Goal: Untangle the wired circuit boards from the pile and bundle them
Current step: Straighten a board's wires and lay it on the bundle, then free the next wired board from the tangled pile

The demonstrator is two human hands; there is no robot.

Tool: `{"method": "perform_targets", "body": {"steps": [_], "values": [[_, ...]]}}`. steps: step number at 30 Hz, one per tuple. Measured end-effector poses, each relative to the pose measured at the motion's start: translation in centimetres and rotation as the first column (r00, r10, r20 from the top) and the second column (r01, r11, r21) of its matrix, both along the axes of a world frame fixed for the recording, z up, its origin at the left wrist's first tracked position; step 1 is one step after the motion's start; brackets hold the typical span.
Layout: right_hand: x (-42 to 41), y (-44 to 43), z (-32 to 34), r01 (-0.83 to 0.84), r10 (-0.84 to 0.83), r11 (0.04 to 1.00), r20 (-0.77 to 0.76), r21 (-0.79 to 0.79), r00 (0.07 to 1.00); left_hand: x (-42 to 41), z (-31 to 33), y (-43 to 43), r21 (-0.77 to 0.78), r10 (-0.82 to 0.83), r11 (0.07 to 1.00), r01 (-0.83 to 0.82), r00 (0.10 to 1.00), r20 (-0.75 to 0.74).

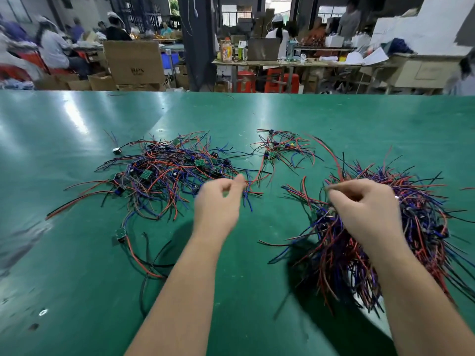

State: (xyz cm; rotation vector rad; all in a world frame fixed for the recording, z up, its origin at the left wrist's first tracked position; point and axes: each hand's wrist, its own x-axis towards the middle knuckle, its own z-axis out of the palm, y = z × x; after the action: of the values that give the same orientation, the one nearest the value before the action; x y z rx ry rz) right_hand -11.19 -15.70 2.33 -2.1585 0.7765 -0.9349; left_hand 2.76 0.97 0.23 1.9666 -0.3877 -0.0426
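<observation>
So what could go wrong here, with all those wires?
Tugging at the tangled pile, at whose edge the left hand is, could drag neighbouring boards along or strain their wires. The bundle under the right hand splays loose ends everywhere; some may slip out. The lone board lying apart from the pile might get overlooked.

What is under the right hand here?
The big wire bundle on the green table. The right hand covers its middle, so any boards there are hidden.
</observation>
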Motion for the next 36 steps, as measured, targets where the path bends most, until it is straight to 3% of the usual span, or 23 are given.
{"method": "perform_targets", "body": {"steps": [1, 2, 4, 6, 8, 13, 16, 18, 20, 23, 26, 29, 32, 36], "values": [[-0.2, -0.8, -0.1, 0.128, -0.135, 0.989, -0.121, -0.070, 0.983, 0.9, -0.3, 0.7, 0.190, 0.153, 0.964, -0.186, 0.972, 0.177], [-0.4, -1.2, -0.1, 0.209, -0.231, 0.971, -0.215, -0.120, 0.949, 1.6, -0.7, 1.5, 0.319, 0.236, 0.896, -0.308, 0.940, 0.245], [-0.4, -1.3, 0.0, 0.272, -0.296, 0.954, -0.260, -0.125, 0.919, 2.8, -1.3, 3.0, 0.490, 0.319, 0.796, -0.355, 0.934, 0.159], [-0.2, -0.8, 0.1, 0.250, -0.272, 0.961, -0.236, -0.117, 0.933, 3.5, -1.9, 3.9, 0.620, 0.323, 0.731, -0.285, 0.945, 0.053], [0.0, -0.3, -0.1, 0.202, -0.224, 0.973, -0.243, -0.113, 0.944, 4.2, -2.6, 4.1, 0.651, 0.324, 0.706, -0.277, 0.945, 0.051], [0.3, 0.5, -0.5, 0.154, -0.176, 0.982, -0.233, -0.111, 0.956, 4.4, -2.5, 4.4, 0.343, 0.433, 0.818, -0.462, 0.887, 0.161], [0.3, 0.8, -0.5, 0.123, -0.141, 0.987, -0.186, -0.105, 0.972, 4.2, -1.8, 3.9, -0.170, 0.411, 0.899, -0.403, 0.912, 0.013], [0.3, 0.9, -0.4, 0.076, -0.086, 0.993, -0.116, -0.087, 0.990, 4.0, -0.9, 3.7, -0.548, 0.276, 0.770, -0.328, 0.944, -0.179], [0.4, 1.0, -0.4, 0.037, -0.040, 0.997, -0.043, -0.066, 0.998, 3.6, 0.1, 3.7, -0.766, 0.082, 0.568, -0.303, 0.946, -0.313], [0.5, 1.2, -0.4, -0.029, 0.028, 0.999, 0.050, 0.019, 0.998, 3.3, 1.0, 4.0, -0.906, -0.226, 0.293, -0.307, 0.898, -0.378], [0.7, 1.3, -0.7, -0.080, 0.068, 0.989, 0.095, 0.126, 0.993, 2.8, 1.8, 4.1, -0.938, -0.433, 0.186, -0.294, 0.832, -0.346], [1.0, 1.5, -0.6, -0.172, 0.114, 0.922, 0.184, 0.346, 0.976, 1.8, 2.0, 4.1, -0.965, -0.621, 0.262, -0.022, 0.761, -0.186], [1.3, 2.1, -0.3, -0.426, 0.273, 0.642, 0.330, 0.637, 0.904, 0.0, 1.7, 3.4, -0.796, -0.823, 0.383, 0.468, 0.564, -0.065], [1.1, 3.1, -0.4, -0.588, 0.497, 0.333, 0.393, 0.737, 0.773, -2.6, 1.4, 1.5, -0.420, -0.955, 0.295, 0.858, 0.259, -0.142]]}}
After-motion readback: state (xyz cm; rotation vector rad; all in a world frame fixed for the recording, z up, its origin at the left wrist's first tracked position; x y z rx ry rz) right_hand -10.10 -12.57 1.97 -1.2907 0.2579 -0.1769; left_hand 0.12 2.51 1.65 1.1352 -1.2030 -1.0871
